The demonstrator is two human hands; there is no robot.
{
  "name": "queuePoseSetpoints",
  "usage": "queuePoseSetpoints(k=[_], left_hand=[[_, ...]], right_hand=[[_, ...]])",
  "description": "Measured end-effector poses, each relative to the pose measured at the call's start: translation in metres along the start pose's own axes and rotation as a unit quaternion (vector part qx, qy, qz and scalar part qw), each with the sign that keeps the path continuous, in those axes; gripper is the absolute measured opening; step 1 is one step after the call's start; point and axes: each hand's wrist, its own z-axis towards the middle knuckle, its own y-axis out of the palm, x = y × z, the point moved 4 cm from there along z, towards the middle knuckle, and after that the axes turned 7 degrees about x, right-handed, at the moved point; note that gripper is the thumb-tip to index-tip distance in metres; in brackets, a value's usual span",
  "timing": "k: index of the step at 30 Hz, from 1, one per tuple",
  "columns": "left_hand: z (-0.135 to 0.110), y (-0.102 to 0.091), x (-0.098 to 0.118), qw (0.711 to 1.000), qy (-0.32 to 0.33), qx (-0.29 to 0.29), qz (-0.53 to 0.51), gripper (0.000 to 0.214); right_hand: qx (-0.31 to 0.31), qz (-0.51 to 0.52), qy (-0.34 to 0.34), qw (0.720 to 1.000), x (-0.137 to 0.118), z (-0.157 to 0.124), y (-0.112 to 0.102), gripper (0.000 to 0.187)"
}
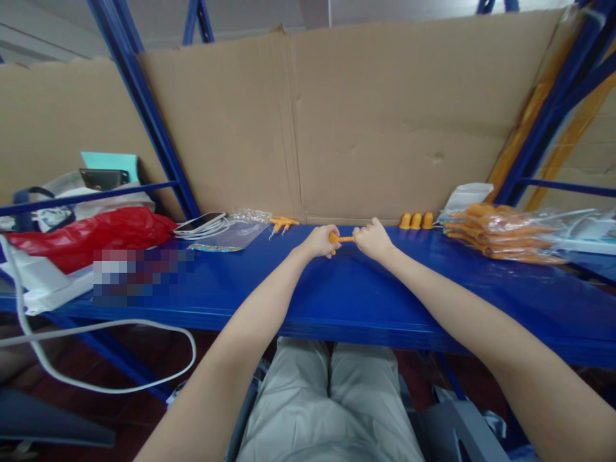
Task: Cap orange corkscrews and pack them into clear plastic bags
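Note:
Both my hands meet over the middle of the blue shelf [366,301]. My left hand [320,242] is closed round one end of a small orange plastic piece [342,239]. My right hand [373,239] is closed round its other end. Only a short ribbed stretch of the piece shows between the fists. Three small orange caps [416,221] stand in a row just right of my right hand, against the cardboard. To the left of my left hand lie two or three orange pieces [282,224] with thin metal tips.
A cardboard sheet [337,128] backs the shelf. Clear bags of orange parts [500,237] lie at the right. A phone with white cable [199,222], an empty clear bag [235,234], a red bag [91,234] and white cord [110,327] sit at the left. Blue rack struts [144,109] cross behind.

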Motion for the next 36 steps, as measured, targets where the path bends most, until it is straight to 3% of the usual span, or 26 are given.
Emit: queuePoseSetpoints(k=[10, 16, 22, 26, 30, 36], left_hand=[[0.007, 0.005, -0.009, 0.995, -0.026, -0.026, -0.089, 0.028], [0.003, 0.001, -0.004, 0.999, 0.033, -0.012, -0.028, 0.025], [-0.003, -0.001, 0.017, 0.99, 0.117, 0.04, 0.064, 0.026], [-0.001, 0.003, 0.012, 0.998, 0.047, 0.03, 0.021, 0.023], [0.002, -0.001, -0.004, 0.999, -0.025, 0.027, -0.028, 0.022], [0.004, -0.005, -0.011, 0.999, -0.007, 0.024, -0.039, 0.024]], right_hand=[[0.042, 0.031, 0.043, 0.998, 0.014, 0.0, -0.001, 0.033], [-0.008, 0.04, 0.055, 0.998, 0.007, -0.004, 0.002, 0.031], [-0.082, 0.064, 0.079, 0.991, 0.015, -0.01, 0.003, 0.035], [-0.033, 0.045, 0.081, 0.995, 0.023, -0.009, -0.003, 0.028], [0.028, 0.057, 0.031, 0.998, 0.024, -0.008, -0.008, 0.024], [0.014, 0.091, -0.018, 0.996, 0.025, -0.009, -0.007, 0.021]])
